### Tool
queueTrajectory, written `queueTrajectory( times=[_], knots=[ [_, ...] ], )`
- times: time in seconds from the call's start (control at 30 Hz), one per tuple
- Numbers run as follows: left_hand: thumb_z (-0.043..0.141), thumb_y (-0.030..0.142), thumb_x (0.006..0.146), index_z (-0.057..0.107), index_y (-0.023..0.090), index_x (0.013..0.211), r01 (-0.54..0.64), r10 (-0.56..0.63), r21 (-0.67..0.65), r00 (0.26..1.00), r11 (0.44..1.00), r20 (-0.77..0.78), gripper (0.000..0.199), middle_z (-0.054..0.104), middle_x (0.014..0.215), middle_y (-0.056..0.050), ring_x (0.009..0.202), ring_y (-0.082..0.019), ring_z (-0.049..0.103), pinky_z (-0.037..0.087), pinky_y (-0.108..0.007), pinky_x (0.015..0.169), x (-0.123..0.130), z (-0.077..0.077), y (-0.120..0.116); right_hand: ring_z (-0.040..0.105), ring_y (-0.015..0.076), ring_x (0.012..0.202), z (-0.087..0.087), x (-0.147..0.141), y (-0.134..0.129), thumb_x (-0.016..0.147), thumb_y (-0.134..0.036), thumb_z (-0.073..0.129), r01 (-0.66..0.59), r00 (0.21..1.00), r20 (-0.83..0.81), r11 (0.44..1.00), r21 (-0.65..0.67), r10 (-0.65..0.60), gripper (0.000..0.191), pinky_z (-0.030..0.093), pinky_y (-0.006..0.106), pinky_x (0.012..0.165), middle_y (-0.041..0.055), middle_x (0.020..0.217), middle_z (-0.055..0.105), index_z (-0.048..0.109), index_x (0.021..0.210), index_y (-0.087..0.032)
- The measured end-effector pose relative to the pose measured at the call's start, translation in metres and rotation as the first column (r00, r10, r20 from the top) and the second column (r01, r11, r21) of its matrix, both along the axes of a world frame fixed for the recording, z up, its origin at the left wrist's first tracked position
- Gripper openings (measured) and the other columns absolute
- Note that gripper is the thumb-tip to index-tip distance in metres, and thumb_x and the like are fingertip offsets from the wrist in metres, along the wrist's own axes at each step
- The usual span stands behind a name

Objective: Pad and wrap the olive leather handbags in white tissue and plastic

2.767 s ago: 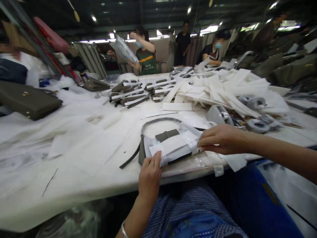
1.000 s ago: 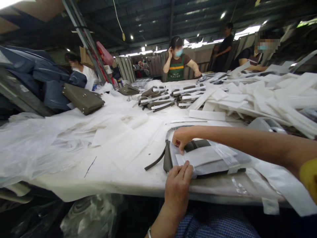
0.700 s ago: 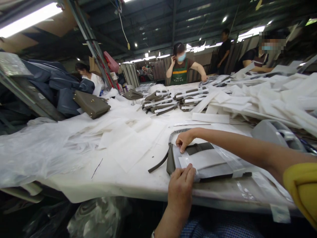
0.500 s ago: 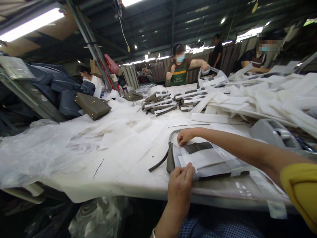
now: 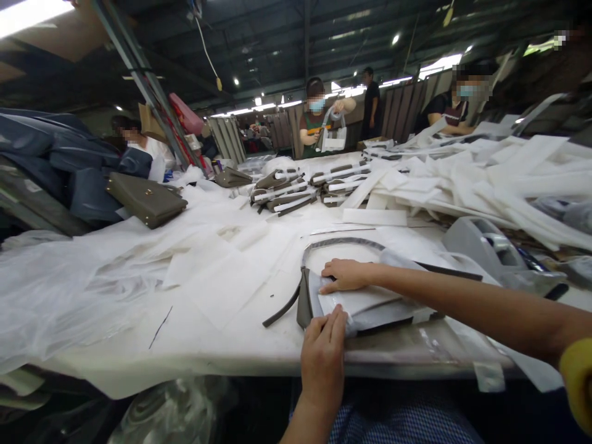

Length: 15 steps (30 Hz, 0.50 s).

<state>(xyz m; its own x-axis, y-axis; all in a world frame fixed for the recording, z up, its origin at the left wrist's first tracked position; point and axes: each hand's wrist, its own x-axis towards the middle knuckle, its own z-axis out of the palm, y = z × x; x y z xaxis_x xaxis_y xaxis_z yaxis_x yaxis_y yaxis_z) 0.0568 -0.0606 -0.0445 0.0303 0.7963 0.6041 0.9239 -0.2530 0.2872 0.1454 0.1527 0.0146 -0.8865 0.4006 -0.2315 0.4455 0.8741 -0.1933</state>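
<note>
A grey-green handbag (image 5: 304, 302) lies on the table in front of me, mostly covered by translucent wrapping and a white foam sheet (image 5: 370, 301). Its wrapped handle (image 5: 342, 240) arches behind it, and a dark strap (image 5: 282, 309) sticks out to the left. My left hand (image 5: 324, 345) is closed at the bag's near left edge, thumb and fingers pinching the wrapping there. Across the top, my right hand (image 5: 346, 275) lies flat with its fingers stretched out, pressing on the wrapping. My right forearm hides part of the bag.
Beyond the bag are stacked wrapped handbags (image 5: 287, 191) and a large pile of white foam sheets (image 5: 485, 179). A grey tape dispenser (image 5: 483, 246) stands to the right. Another handbag (image 5: 148, 198) and thin plastic sheets (image 5: 69, 296) lie left. Across the table, a co-worker (image 5: 314, 123) holds a wrapped bag.
My right hand has gone from a fist to flat on the bag, where wrapping now covers the dark flap. The co-worker has lifted a wrapped bag. The view has shifted right.
</note>
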Motion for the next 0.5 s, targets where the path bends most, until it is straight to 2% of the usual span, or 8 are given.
queueTrajectory(
  times=[0.2,0.37,0.43,0.5],
  knots=[
    [0.065,-0.007,0.076,0.051,0.018,0.139,0.01,-0.01,-0.012,1.0,1.0,-0.025,0.069,0.063,0.135,-0.005,0.104,-0.022,0.061,0.059,-0.038,0.091,-0.001,0.001,0.0,0.062,0.0271,0.108,-0.009,-0.002,0.005,0.092,-0.067,0.045,0.035,0.996,-0.083,0.999,-0.005,-0.035,0.057,0.044,0.032,0.087,0.0131,0.112,0.07,0.075,0.095,-0.018],
    [0.061,-0.007,0.079,0.05,0.018,0.139,0.019,-0.017,0.029,0.998,0.999,-0.06,0.066,0.062,0.137,-0.006,0.108,-0.023,0.061,0.058,-0.039,0.095,-0.001,-0.004,0.0,0.068,0.0256,0.091,-0.011,-0.01,0.003,0.1,-0.058,0.032,0.177,0.971,-0.164,0.984,0.017,-0.172,0.064,0.046,0.031,0.076,0.0151,0.094,0.075,0.076,0.087,-0.014],
    [0.058,-0.006,0.081,0.051,0.018,0.139,0.03,-0.026,0.052,0.997,0.998,-0.075,0.062,0.061,0.138,-0.007,0.11,-0.023,0.061,0.057,-0.04,0.097,-0.001,-0.004,-0.001,0.069,0.024,0.09,-0.005,-0.005,-0.001,0.101,-0.052,0.037,0.198,0.961,-0.202,0.98,0.021,-0.19,0.055,0.047,0.03,0.077,0.0123,0.094,0.076,0.077,0.09,-0.016],
    [0.056,-0.004,0.083,0.052,0.019,0.138,0.064,-0.062,0.038,0.996,0.997,-0.068,0.059,0.059,0.14,-0.008,0.113,-0.024,0.06,0.056,-0.041,0.098,-0.003,0.001,-0.004,0.067,0.0223,0.101,0.007,0.011,-0.009,0.101,-0.043,0.043,0.2,0.947,-0.26,0.979,0.029,-0.186,0.04,0.047,0.029,0.086,0.0091,0.108,0.075,0.075,0.105,-0.019]
  ],
)
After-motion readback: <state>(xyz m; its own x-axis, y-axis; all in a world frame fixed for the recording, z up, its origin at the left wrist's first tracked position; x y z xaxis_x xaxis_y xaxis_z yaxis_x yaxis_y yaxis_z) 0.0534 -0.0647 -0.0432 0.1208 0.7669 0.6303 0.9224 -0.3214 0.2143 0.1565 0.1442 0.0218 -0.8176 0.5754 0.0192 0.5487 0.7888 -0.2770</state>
